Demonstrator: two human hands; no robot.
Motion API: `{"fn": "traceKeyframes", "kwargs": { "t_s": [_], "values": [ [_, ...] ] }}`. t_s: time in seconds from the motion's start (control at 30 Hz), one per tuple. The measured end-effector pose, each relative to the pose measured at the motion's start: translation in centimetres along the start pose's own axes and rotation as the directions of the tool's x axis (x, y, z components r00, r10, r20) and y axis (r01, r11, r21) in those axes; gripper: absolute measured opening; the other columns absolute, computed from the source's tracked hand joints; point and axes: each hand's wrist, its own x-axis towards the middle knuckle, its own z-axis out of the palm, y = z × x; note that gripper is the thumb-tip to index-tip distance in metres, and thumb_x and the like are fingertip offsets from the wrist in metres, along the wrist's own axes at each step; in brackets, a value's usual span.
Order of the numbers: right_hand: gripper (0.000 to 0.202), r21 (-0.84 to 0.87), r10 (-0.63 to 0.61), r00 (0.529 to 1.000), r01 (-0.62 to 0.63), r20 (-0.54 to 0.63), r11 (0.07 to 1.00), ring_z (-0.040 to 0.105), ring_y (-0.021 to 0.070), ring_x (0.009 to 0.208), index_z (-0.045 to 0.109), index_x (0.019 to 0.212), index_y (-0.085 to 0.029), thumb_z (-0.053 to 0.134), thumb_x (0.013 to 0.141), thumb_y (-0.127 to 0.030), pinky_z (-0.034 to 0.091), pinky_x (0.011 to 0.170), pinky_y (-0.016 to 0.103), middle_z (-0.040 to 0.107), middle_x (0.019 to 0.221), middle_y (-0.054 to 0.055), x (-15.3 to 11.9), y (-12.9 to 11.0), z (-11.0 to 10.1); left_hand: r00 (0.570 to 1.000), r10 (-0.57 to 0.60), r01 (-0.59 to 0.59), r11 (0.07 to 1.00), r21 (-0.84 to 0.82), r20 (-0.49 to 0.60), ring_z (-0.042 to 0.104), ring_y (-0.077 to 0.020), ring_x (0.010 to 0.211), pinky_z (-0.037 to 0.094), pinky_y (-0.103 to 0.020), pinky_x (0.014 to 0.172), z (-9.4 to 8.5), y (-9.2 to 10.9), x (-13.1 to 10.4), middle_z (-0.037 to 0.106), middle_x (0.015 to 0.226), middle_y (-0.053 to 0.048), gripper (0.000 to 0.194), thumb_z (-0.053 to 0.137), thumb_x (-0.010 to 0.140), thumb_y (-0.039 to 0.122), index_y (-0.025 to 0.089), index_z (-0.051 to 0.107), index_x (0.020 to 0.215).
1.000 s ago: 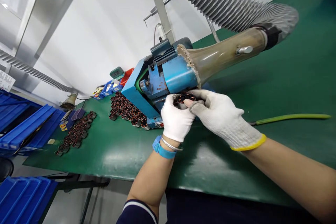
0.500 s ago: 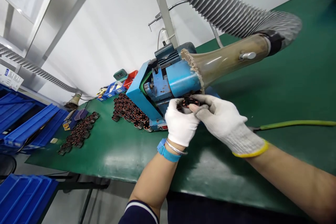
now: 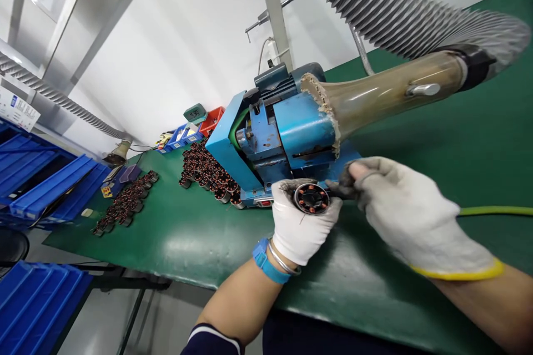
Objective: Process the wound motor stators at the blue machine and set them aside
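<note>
My left hand [image 3: 303, 227], in a white glove, is closed around a motor stator [image 3: 311, 198]. The stator's round face is turned up toward me, showing a metal rim, a dark centre and copper windings. A thin loose strand hangs below its edge. To the right, my right hand [image 3: 400, 205] wears a glove with dark, soiled fingertips. Its thumb and fingers are pinched together beside the stator; what lies between them is too dark to make out. Both hands are in front of a blue belt machine [image 3: 306, 127].
Many stators [image 3: 204, 169] are massed left of the machine, with another group [image 3: 127, 202] farther left. A clear duct [image 3: 383, 86] joins a grey corrugated hose [image 3: 400, 11]. A green air hose [image 3: 495, 211] lies on the green table [image 3: 187, 249]. Blue bins [image 3: 54, 186] stand at far left.
The stator has come out from between both hands' fingers, closer to me, and its face now shows in my left hand. My right hand has drawn to the right. The view has shifted slightly.
</note>
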Motion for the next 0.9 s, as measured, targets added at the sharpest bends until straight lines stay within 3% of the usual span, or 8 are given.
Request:
{"fn": "traceKeyframes", "kwargs": {
  "t_s": [0.07,0.1,0.17,0.27,0.33,0.4,0.67,0.9],
  "values": [
    [0.018,0.193,0.086,0.992,-0.068,-0.090,0.979,0.068,0.0193,0.063,0.059,0.080,-0.025,0.076,0.078,-0.032,0.065,0.065,0.035,0.064,0.069,0.000,0.5,0.2,0.1,1.000,-0.025,0.025,1.000,-0.004,-0.012,0.069,-0.0180,0.081,0.060,-0.039,0.084,0.1,0.1,0.0,0.066,0.092,-0.001,0.050,0.088,0.065,0.022,0.024,0.049,0.097],
    [0.019,0.199,0.101,0.992,-0.083,-0.081,0.976,0.069,0.0199,0.064,0.059,0.081,-0.025,0.077,0.079,-0.032,0.066,0.068,0.036,0.065,0.070,0.001,0.6,0.3,0.2,0.999,-0.045,0.045,0.999,-0.008,0.001,0.069,-0.0184,0.082,0.060,-0.040,0.087,0.0,0.1,-0.1,0.066,0.094,-0.002,0.050,0.087,0.066,0.022,0.024,0.049,0.099],
    [0.020,0.056,0.092,0.995,-0.094,0.037,0.994,0.074,0.0243,0.072,0.064,0.086,-0.024,0.078,0.079,-0.037,0.068,0.074,0.040,0.072,0.078,0.005,0.1,0.8,0.5,0.996,-0.071,0.073,0.996,-0.041,0.063,0.072,-0.0216,0.094,0.060,-0.043,0.095,-0.2,-0.1,-0.1,0.069,0.104,-0.006,0.053,0.085,0.070,0.022,0.023,0.051,0.111],
    [0.040,-0.136,0.017,0.973,0.014,0.229,0.991,0.077,0.0336,0.099,0.071,0.105,-0.023,0.083,0.072,-0.043,0.067,0.089,0.048,0.079,0.106,0.011,-0.9,1.3,1.1,0.986,-0.055,0.074,0.991,-0.115,0.159,0.071,-0.0260,0.116,0.054,-0.046,0.111,-0.5,-0.7,0.2,0.071,0.126,-0.011,0.059,0.082,0.074,0.023,0.021,0.054,0.126],
    [0.053,-0.153,0.004,0.960,0.040,0.278,0.987,0.076,0.0355,0.108,0.070,0.115,-0.023,0.085,0.068,-0.043,0.064,0.097,0.051,0.078,0.116,0.012,-1.3,1.3,1.5,0.982,-0.066,0.091,0.986,-0.137,0.178,0.072,-0.0257,0.116,0.054,-0.044,0.111,-0.6,-1.0,0.7,0.073,0.125,-0.011,0.056,0.082,0.075,0.024,0.020,0.058,0.125],
    [0.054,-0.135,0.035,0.953,0.006,0.300,0.991,0.076,0.0354,0.106,0.070,0.117,-0.022,0.084,0.069,-0.044,0.064,0.097,0.051,0.079,0.114,0.013,-1.0,1.1,2.0,0.981,-0.105,0.129,0.982,-0.141,0.162,0.075,-0.0245,0.108,0.058,-0.042,0.106,-0.4,-1.0,1.2,0.077,0.116,-0.010,0.052,0.083,0.074,0.025,0.019,0.061,0.121],
    [0.036,-0.051,-0.065,0.973,0.078,0.223,0.996,0.076,0.0338,0.106,0.075,0.111,-0.021,0.073,0.081,-0.041,0.062,0.099,0.048,0.080,0.109,0.011,0.4,0.5,3.3,0.992,-0.103,0.106,0.993,-0.049,0.067,0.077,-0.0238,0.097,0.063,-0.036,0.090,0.3,1.0,2.8,0.081,0.105,-0.008,0.042,0.086,0.071,0.032,0.019,0.067,0.106],
    [0.032,0.043,-0.097,0.966,0.089,0.240,0.995,0.077,0.0302,0.102,0.075,0.106,-0.022,0.077,0.079,-0.040,0.065,0.093,0.041,0.081,0.106,0.009,0.1,0.1,3.3,0.998,-0.026,0.027,1.000,-0.011,0.053,0.077,-0.0256,0.104,0.062,-0.038,0.097,0.4,0.8,3.1,0.080,0.111,-0.010,0.043,0.086,0.072,0.031,0.018,0.067,0.109]
  ]
}}
